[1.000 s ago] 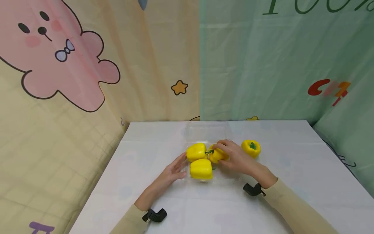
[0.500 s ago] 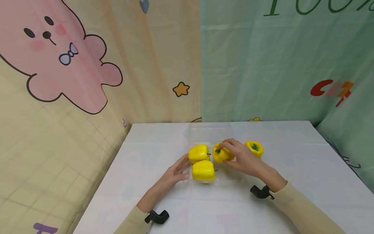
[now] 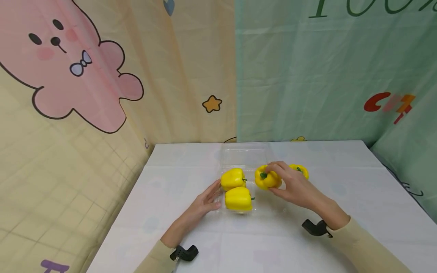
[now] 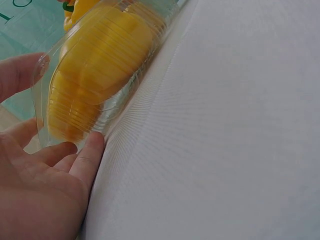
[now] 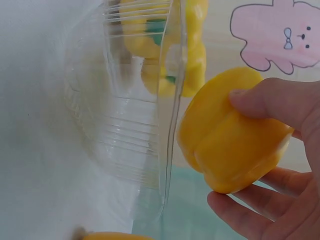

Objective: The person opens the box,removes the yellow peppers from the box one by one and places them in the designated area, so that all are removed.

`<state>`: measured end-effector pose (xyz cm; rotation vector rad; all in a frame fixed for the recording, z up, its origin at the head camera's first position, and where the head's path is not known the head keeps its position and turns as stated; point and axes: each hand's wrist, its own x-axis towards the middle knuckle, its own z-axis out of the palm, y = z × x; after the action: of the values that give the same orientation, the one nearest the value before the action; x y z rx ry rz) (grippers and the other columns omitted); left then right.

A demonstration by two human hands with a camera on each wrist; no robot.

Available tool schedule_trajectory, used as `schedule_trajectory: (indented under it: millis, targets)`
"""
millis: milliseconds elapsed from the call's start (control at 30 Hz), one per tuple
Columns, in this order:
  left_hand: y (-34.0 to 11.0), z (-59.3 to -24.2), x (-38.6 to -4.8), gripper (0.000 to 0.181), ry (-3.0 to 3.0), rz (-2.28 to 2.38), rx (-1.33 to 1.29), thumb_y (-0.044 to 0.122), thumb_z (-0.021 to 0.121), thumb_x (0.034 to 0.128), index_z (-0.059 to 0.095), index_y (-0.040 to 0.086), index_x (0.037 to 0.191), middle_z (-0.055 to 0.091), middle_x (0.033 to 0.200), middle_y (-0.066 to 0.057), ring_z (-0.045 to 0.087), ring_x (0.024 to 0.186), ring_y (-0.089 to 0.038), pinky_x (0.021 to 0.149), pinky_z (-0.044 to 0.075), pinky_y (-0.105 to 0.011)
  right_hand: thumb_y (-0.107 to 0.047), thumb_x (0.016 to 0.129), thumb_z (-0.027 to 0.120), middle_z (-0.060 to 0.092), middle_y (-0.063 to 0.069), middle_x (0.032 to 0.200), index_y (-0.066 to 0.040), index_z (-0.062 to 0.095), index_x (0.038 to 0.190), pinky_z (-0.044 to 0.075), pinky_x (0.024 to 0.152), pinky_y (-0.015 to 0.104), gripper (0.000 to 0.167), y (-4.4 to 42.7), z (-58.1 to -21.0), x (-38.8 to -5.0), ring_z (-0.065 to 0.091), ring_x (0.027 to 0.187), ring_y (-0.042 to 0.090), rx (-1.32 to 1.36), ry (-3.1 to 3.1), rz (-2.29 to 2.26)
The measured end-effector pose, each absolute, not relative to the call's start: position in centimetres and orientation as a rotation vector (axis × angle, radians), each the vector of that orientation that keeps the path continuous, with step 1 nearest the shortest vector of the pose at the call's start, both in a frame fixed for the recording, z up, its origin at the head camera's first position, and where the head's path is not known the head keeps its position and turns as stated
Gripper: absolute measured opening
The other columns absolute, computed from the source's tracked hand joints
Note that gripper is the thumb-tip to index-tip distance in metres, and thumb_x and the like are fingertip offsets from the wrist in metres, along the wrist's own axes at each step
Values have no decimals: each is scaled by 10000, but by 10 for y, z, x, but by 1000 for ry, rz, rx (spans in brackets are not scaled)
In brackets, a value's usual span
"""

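A clear plastic container (image 3: 269, 206) with its lid (image 3: 244, 155) folded back stands on the table. Inside its left part, two yellow bell peppers lie on their sides: a far one (image 3: 233, 179) and a near one (image 3: 238, 199). My left hand (image 3: 199, 208) rests against the container's left side, its fingers (image 4: 89, 160) touching the wall. My right hand (image 3: 298, 189) grips another yellow bell pepper (image 5: 235, 135) between thumb and fingers, raised above the container's rim in the right wrist view. Partly behind that hand, one more yellow bell pepper (image 3: 303, 170) sits on the table.
A white cloth covers the table (image 3: 164, 182). Patterned curtains (image 3: 191, 68) hang along its back and sides. Black wrist mounts sit on the left wrist (image 3: 184, 253) and the right wrist (image 3: 315, 227).
My right hand has lifted the held bell pepper away from the two in the container and moved it to the right. The left hand stays at the container's side.
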<state>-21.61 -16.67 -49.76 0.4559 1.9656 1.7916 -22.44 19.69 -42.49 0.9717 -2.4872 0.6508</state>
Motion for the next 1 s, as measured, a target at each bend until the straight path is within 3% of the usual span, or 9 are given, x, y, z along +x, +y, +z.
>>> schedule_trajectory:
  millis: [267, 667, 1000]
  targets:
    - [-167, -498, -216, 755, 1977, 1780, 452, 214, 605, 1055, 215, 390, 1677, 149, 1777, 72, 194, 1645, -272, 1301, 260, -530, -151, 775, 944, 624, 19, 1341, -159, 606, 1236, 634, 912, 441, 572, 207, -420, -213, 657, 1173, 227, 900, -2483, 605]
    - [-166, -496, -215, 755, 1969, 1785, 450, 205, 604, 1055, 217, 385, 1678, 151, 1777, 67, 196, 1644, -274, 1295, 278, -511, -19, 704, 961, 613, 43, 1311, -115, 548, 1193, 658, 761, 312, 648, 226, -415, -193, 680, 1055, 215, 823, -2491, 690]
    - [-167, -497, -215, 748, 1974, 1783, 458, 198, 594, 1058, 218, 382, 1678, 146, 1779, 67, 188, 1646, -268, 1302, 254, -527, 20, 683, 957, 619, 85, 1224, -90, 524, 1186, 662, 736, 392, 673, 243, -425, -185, 694, 1113, 333, 746, -2497, 731]
